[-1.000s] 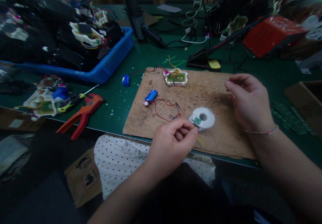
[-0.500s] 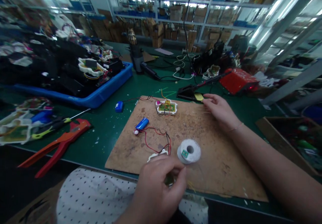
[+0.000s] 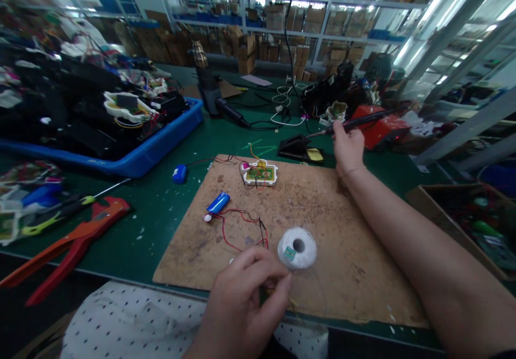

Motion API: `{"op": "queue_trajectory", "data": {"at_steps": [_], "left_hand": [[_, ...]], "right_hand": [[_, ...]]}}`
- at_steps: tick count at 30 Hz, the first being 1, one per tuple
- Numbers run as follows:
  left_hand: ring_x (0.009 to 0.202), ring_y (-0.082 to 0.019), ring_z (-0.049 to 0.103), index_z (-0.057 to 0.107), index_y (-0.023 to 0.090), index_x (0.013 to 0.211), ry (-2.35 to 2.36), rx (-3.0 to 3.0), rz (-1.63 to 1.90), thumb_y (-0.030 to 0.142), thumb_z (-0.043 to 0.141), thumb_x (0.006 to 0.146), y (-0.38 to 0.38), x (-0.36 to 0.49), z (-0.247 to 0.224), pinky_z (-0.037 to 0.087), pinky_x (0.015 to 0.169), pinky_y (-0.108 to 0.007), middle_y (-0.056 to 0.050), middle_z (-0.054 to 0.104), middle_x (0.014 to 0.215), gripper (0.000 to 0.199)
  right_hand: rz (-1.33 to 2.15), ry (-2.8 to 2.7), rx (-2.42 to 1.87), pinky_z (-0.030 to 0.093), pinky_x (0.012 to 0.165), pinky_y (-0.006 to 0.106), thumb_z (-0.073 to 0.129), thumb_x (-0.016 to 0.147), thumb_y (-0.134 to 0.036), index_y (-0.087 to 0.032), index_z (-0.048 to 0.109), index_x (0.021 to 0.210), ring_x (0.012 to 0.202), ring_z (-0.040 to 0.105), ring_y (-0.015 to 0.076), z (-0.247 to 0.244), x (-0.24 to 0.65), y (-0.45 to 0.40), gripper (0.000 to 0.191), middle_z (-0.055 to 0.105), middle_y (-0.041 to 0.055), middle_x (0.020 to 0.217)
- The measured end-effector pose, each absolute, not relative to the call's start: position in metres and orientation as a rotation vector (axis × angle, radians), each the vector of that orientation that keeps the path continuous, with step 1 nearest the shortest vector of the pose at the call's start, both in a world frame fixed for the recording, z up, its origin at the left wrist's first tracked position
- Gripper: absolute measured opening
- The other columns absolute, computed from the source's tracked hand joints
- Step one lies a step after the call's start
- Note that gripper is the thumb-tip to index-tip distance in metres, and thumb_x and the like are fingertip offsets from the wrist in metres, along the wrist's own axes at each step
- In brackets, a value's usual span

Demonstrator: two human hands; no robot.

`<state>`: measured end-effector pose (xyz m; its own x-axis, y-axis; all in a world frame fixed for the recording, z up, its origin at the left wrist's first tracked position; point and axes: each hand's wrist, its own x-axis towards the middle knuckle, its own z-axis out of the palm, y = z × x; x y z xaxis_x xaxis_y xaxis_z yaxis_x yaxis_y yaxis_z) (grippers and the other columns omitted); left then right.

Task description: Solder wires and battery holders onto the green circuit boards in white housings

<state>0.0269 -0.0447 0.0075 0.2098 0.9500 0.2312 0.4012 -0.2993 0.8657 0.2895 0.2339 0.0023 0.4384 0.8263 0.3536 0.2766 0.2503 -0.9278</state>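
Observation:
My right hand [image 3: 349, 146] is closed around the handle of a soldering iron [image 3: 368, 117], above and right of its black stand [image 3: 296, 148] with a yellow sponge [image 3: 315, 155]. Close to the front edge of the brown board [image 3: 342, 219], my left hand [image 3: 252, 292] has thumb and forefinger pinched together; what they hold is hidden. Just past these fingertips stands a spool of solder wire [image 3: 297, 249]. Red and black wires [image 3: 242, 214] run from a blue battery pack [image 3: 218, 202] to beneath my left hand. Farther back lies a white-cased circuit board [image 3: 261, 173].
A blue tray [image 3: 149, 160] heaped with parts stands at left. Red-handled cutters [image 3: 80, 241] and a screwdriver [image 3: 60, 214] lie in front of it. A heat gun [image 3: 209, 87] stands behind. At right are a red soldering station [image 3: 379, 128] and a cardboard box [image 3: 439, 208].
My right hand has moved up and away from beside the sponge and taken hold of the soldering iron, which is lifted off its stand. My left hand's fingers have closed more; the view has shifted slightly.

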Motion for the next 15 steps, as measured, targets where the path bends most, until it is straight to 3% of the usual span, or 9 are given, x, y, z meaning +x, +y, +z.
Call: {"op": "queue_trajectory", "data": {"at_steps": [4, 10, 15], "left_hand": [[0.063, -0.01, 0.06, 0.071, 0.021, 0.079, 1.255, 1.783, 1.073, 0.012, 0.06, 0.088, -0.047, 0.027, 0.003, 0.044, 0.047, -0.018, -0.004, 0.062, 0.086, 0.017], [0.044, -0.003, 0.047, 0.068, 0.019, 0.077, 1.311, 1.824, 1.109, 0.016, 0.06, 0.091, -0.052, 0.026, 0.003, 0.045, 0.044, -0.021, -0.006, 0.067, 0.104, 0.016], [0.05, -0.006, 0.055, 0.067, 0.02, 0.076, 1.283, 1.933, 1.144, 0.01, 0.062, 0.088, -0.051, 0.027, 0.011, 0.05, 0.052, -0.022, -0.004, 0.075, 0.102, 0.016]], "right_hand": [[0.382, -0.946, -1.193, 0.032, 0.047, 0.023, 0.07, 0.082, -0.052, -0.022, 0.056, 0.077, 0.051, 0.043, 0.0093, 0.022, 0.303, 0.178, 0.033, 0.05, -0.007, 0.059], [0.493, -0.829, -1.101, 0.023, 0.038, 0.019, 0.072, 0.079, -0.039, -0.021, 0.06, 0.075, 0.044, 0.04, 0.007, 0.032, 0.289, 0.078, 0.022, 0.048, -0.0079, 0.054], [0.616, -0.815, -1.038, 0.026, 0.038, 0.02, 0.07, 0.075, -0.031, -0.023, 0.067, 0.077, 0.045, 0.043, 0.0074, 0.024, 0.278, 0.041, 0.009, 0.05, -0.0066, 0.058]]}}
